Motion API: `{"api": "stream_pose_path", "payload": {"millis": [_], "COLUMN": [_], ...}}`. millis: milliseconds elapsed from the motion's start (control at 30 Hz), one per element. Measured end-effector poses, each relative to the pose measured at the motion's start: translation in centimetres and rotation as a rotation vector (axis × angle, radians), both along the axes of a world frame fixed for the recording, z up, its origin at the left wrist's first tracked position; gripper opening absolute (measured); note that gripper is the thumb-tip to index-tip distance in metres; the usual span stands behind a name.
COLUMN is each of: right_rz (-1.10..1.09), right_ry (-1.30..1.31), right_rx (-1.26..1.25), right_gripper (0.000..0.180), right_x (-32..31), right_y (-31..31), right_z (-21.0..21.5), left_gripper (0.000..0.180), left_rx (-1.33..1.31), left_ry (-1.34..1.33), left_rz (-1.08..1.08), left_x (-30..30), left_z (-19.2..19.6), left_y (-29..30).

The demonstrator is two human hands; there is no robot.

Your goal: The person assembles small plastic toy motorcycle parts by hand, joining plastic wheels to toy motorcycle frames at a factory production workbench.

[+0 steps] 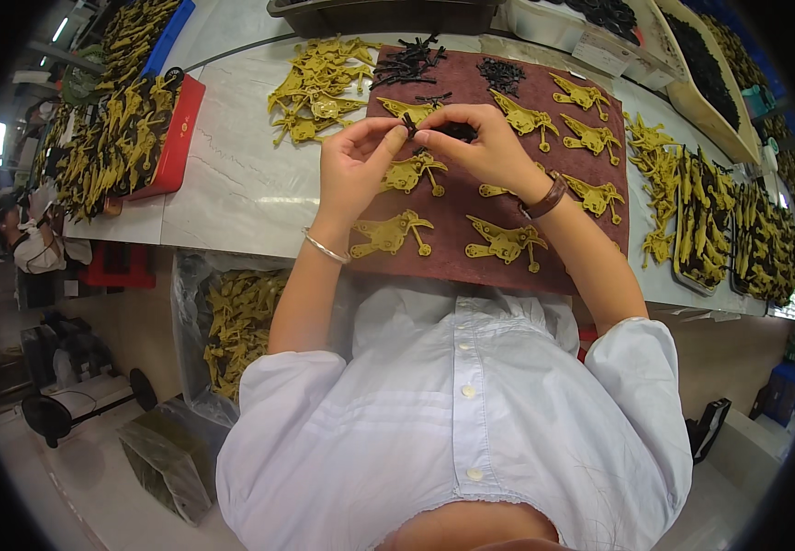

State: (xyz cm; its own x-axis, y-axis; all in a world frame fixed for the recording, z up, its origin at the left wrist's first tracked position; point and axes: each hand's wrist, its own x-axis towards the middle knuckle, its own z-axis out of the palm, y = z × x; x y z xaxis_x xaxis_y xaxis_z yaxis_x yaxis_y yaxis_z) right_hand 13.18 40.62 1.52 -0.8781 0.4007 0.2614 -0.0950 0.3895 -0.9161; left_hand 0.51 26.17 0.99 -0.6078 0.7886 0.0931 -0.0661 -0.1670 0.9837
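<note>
Above a brown-red cloth mat (452,204), my two hands meet fingertip to fingertip. Between them is a small black part (409,121), pinched by the thumb and fingers of my left hand (353,170). My right hand (489,142) has its thumb and forefinger closed against the same part, and more black material shows within its curled fingers. Rows of yellow lever-shaped pieces (505,241) lie spaced out on the mat, some partly hidden by my hands and forearms. At the mat's far edge sit a heap of black sticks (406,62) and a heap of smaller black bits (501,73).
Loose yellow pieces (310,78) are heaped left of the mat, with more (654,170) to its right. A red bin (177,138) stands far left, and filled trays (700,220) far right. A grey tub (388,18) and a cream bin (723,92) line the back.
</note>
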Motion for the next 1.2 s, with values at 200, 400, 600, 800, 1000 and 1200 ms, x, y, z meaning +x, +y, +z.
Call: {"api": "stream_pose_path", "payload": {"millis": [200,400,600,800,1000,1200], "right_rz": [0.159,0.108,0.148,0.214,0.164,0.129], "right_ry": [-0.142,-0.2,-0.183,-0.24,-0.231,-0.145], "right_rx": [0.532,0.45,0.504,0.597,0.649,0.761], "right_gripper": [0.017,0.016,0.014,0.011,0.011,0.01], "right_x": [-0.9,-1.7,0.7,1.6,2.6,2.4], "right_y": [4.1,4.5,3.9,-0.1,-1.6,-2.9], "right_z": [-0.3,-0.6,0.6,-0.5,-0.9,-1.5], "left_gripper": [0.024,0.024,0.023,0.02,0.019,0.019], "left_rx": [-0.205,-0.39,-0.523,-0.643,-0.488,-0.568], "left_ry": [0.932,0.742,1.065,0.936,0.849,0.881], "left_rz": [-0.154,-0.138,-0.13,-0.152,-0.169,-0.352], "left_x": [-3.0,-2.5,-1.3,-1.3,-2.5,-3.4], "left_z": [-1.7,-1.9,-1.6,-1.6,-0.1,-0.7], "left_y": [-0.3,2.4,4.4,4.6,3.4,3.7]}}
